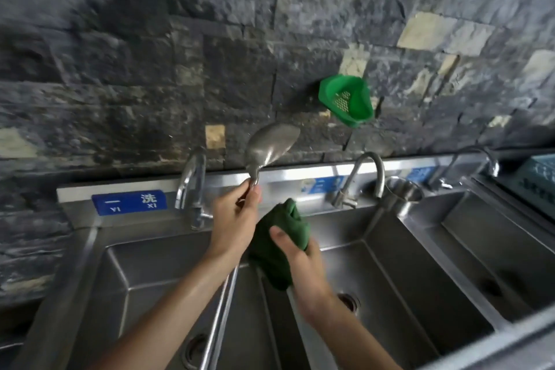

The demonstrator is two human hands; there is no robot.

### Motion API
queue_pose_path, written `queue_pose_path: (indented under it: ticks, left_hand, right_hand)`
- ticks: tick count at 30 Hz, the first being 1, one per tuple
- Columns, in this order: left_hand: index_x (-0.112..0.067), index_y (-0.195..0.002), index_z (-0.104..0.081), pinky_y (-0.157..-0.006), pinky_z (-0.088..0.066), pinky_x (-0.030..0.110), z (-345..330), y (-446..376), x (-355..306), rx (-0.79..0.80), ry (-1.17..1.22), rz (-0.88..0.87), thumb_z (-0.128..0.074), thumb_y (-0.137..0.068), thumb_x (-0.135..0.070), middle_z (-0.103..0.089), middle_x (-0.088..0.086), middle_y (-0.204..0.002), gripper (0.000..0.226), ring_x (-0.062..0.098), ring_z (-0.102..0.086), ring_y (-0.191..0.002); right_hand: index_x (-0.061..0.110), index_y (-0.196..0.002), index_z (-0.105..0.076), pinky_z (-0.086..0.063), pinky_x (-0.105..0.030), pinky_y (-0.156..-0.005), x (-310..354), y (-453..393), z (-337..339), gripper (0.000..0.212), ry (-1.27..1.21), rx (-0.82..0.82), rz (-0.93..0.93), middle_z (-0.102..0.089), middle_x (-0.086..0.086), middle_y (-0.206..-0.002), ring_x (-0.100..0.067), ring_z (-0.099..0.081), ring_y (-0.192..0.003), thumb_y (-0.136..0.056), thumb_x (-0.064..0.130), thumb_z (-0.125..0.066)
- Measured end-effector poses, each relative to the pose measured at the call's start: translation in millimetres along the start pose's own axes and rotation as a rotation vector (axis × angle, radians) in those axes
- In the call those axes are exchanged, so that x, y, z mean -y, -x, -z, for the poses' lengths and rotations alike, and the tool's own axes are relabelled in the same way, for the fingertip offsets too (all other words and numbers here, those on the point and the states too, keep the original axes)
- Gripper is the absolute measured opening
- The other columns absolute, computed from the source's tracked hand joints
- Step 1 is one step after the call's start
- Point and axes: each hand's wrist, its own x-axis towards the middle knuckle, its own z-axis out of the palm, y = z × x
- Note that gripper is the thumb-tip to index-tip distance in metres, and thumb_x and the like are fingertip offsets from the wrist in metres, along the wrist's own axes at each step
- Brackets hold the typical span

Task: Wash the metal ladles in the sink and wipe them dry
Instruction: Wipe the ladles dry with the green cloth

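Observation:
My left hand (pixel 235 219) is closed on the neck of a metal ladle (pixel 270 144), which stands with its bowl up in front of the stone wall. Its long thin handle (pixel 220 312) runs down under my left forearm, over the left basin (pixel 144 273). Just to the right, my right hand (pixel 303 258) grips a dark green cloth (pixel 288 225) above the divider between the left and middle basins. A flat bright metal strip (pixel 306 330) sticks out below the cloth; I cannot tell whether it is a second ladle's handle.
The steel sink has three basins, each with a faucet behind it: left (pixel 192 186), middle (pixel 369 177) and right (pixel 486 159). A steel cup (pixel 402 195) stands on the ledge. A green strainer basket (pixel 348 102) hangs on the wall. A teal crate (pixel 537 180) sits far right.

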Motion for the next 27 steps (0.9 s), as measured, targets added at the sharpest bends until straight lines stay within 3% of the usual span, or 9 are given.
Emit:
queue_pose_path:
  ticks: [4,7,11,14,17,20,21,24,27]
  left_hand:
    - [-0.002,-0.079,-0.060,-0.051,-0.027,0.030,-63,0,24,-0.034,0.174,0.234,-0.056,-0.102,-0.021,-0.045,0.008,-0.067,0.030,0.015,-0.036,-0.053]
    - [-0.008,-0.079,-0.058,-0.042,-0.021,0.022,-112,-2,44,-0.057,0.297,0.404,-0.055,-0.103,-0.019,-0.046,0.003,-0.066,0.027,0.010,-0.033,-0.045]
    - [-0.007,-0.088,-0.064,-0.037,-0.030,0.020,-163,-5,84,-0.151,0.342,0.615,-0.056,-0.102,-0.018,-0.057,0.003,-0.068,0.020,0.007,-0.041,-0.038]
    - [-0.012,-0.082,-0.061,-0.044,-0.038,0.024,-200,0,116,-0.166,0.306,0.747,-0.053,-0.104,-0.020,-0.064,0.000,-0.068,0.025,0.006,-0.048,-0.038]
    - [-0.013,-0.086,-0.065,-0.057,-0.047,0.026,-227,14,151,-0.020,0.126,0.842,-0.065,-0.095,-0.018,-0.067,-0.003,-0.064,0.010,0.011,-0.058,-0.053]
    - [-0.013,-0.092,-0.068,-0.058,-0.048,0.021,-246,34,175,0.110,-0.010,0.877,-0.072,-0.088,-0.016,-0.066,-0.001,-0.074,0.006,0.012,-0.061,-0.065]
    - [-0.013,-0.091,-0.069,-0.058,-0.049,0.023,-256,40,185,0.130,-0.025,0.906,-0.072,-0.088,-0.016,-0.066,0.000,-0.074,0.005,0.013,-0.061,-0.065]
    - [-0.017,-0.089,-0.075,-0.070,-0.057,0.036,-280,57,215,0.156,-0.052,0.977,-0.071,-0.087,-0.018,-0.075,0.005,-0.080,0.005,0.022,-0.071,-0.075]
    - [-0.013,-0.093,-0.076,-0.076,-0.058,0.041,-294,58,246,0.132,-0.020,1.063,-0.070,-0.089,-0.016,-0.076,0.015,-0.090,0.008,0.028,-0.073,-0.082]
  right_hand:
    - [0.011,-0.122,-0.069,-0.054,-0.054,-0.101,-32,17,40,0.046,0.057,0.036,-0.187,-0.075,-0.016,-0.113,-0.034,-0.072,-0.106,-0.082,0.028,-0.083]
    - [0.006,-0.124,-0.067,-0.057,-0.055,-0.094,-35,12,82,0.041,0.058,0.088,-0.262,-0.073,-0.022,-0.115,-0.041,-0.071,-0.105,-0.088,0.022,-0.078]
    - [0.004,-0.122,-0.069,-0.061,-0.048,-0.084,-36,-9,140,0.037,0.057,0.103,-0.344,-0.073,-0.025,-0.115,-0.043,-0.071,-0.104,-0.089,0.019,-0.076]
    - [0.004,-0.114,-0.074,-0.061,-0.048,-0.086,-40,-31,181,0.042,0.110,0.067,-0.354,-0.074,-0.024,-0.112,-0.042,-0.072,-0.103,-0.078,0.023,-0.084]
    - [0.000,-0.107,-0.075,-0.062,-0.032,-0.070,-46,-60,226,0.047,0.177,-0.002,-0.400,-0.078,-0.018,-0.100,-0.031,-0.077,-0.088,-0.067,0.017,-0.093]
    - [-0.001,-0.105,-0.075,-0.061,-0.034,-0.068,-55,-87,267,0.062,0.260,-0.043,-0.467,-0.078,-0.017,-0.094,-0.031,-0.077,-0.082,-0.052,0.020,-0.100]
    - [0.000,-0.106,-0.074,-0.061,-0.034,-0.067,-59,-98,280,0.064,0.287,-0.041,-0.494,-0.079,-0.016,-0.092,-0.031,-0.077,-0.082,-0.052,0.021,-0.101]
    - [0.012,-0.102,-0.074,-0.060,-0.028,-0.067,-73,-123,307,0.044,0.403,-0.028,-0.548,-0.080,-0.003,-0.084,-0.019,-0.077,-0.076,-0.064,0.018,-0.095]
    - [0.019,-0.104,-0.072,-0.055,-0.021,-0.063,-91,-142,321,0.042,0.472,-0.012,-0.590,-0.079,0.004,-0.081,-0.009,-0.075,-0.071,-0.068,0.020,-0.094]
